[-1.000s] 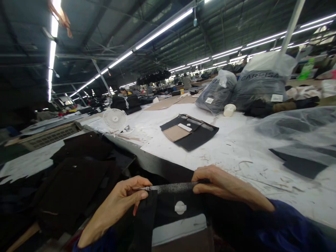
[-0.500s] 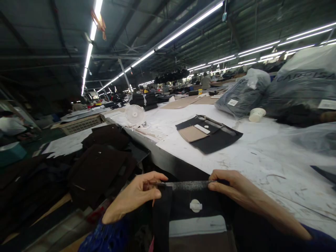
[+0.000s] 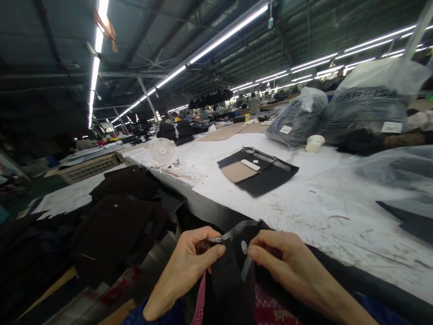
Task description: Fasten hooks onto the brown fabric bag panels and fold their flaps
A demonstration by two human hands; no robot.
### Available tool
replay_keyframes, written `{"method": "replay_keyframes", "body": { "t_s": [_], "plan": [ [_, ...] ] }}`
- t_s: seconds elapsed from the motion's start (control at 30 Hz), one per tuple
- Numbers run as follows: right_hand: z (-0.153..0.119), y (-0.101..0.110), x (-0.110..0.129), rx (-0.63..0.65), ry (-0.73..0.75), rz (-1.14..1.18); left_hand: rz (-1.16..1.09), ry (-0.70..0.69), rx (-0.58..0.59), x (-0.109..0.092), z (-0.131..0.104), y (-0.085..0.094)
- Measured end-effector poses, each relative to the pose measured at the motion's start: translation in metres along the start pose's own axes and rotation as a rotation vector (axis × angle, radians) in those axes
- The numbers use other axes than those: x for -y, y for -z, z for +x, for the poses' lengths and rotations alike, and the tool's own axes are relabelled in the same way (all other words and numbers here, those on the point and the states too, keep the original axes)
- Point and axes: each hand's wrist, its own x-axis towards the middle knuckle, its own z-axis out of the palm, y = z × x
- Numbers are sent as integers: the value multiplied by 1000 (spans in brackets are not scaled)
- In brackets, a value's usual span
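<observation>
A black fabric panel hangs in front of me, bent, with a greyish strip along its top edge and a round white patch near the top. My left hand pinches its top left corner between thumb and fingers. Beside the white patch, the fingers of my right hand are closed on the panel's right side. A pink checked cloth with lettering shows below. On the white-covered table lies a similar black panel with a tan piece and white patches, apart from both hands.
A small white fan stands at the table's left edge. Plastic-wrapped bundles and a paper cup sit at the back right. Piles of dark fabric lie lower left, near a crate.
My hands have come closer together, folding the panel that was stretched flat between them. The right hand has shifted from the top right corner down its side. The view has swung slightly right.
</observation>
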Motion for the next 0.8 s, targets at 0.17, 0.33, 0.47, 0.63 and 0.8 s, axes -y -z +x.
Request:
{"method": "replay_keyframes", "body": {
  "t_s": [0.17, 0.33, 0.47, 0.63, 0.8],
  "plan": [
    [3, -19, 6, 27, -107, 140, 139, -100, -9, -5, -2, -17],
    [7, -20, 0, 16, -143, 352, 316, -155, -64, -6, -4, -22],
    [8, -25, -5, 54, -165, 470, 357, -176, -114, -5, -4, -24],
    [0, -34, -4, -74, 285, 288, 180, -118, -166, 2, 1, -22],
    [3, -30, -7, -184, 80, 175, 120, -138, -169, 6, 2, -22]
  ]
}}
